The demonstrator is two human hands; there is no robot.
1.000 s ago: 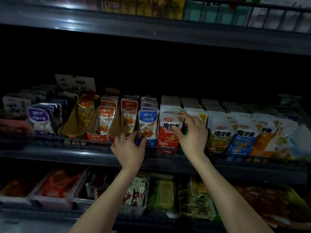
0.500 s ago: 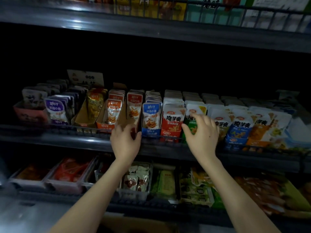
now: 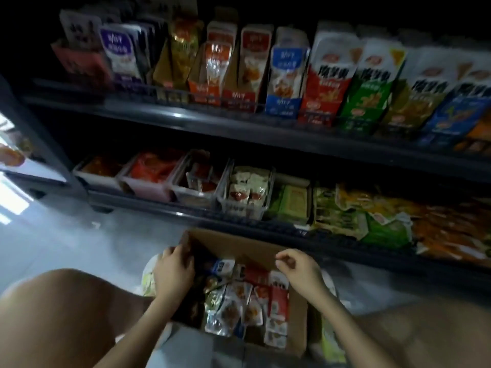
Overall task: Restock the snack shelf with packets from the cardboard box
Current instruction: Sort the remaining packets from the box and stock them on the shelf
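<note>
Left grip [image 3: 174, 270] and right grip [image 3: 297, 266] reach forward, loosely curled

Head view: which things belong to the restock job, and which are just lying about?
Job:
- cardboard box
- packets inside it
- snack shelf
- left hand and right hand, at the box

Lying about:
- bins on the lower shelf
- loose bags beside them
- pale bag left of the box

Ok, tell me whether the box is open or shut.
Open. The box has nothing closed over its top, and loose packets show inside it.
</note>
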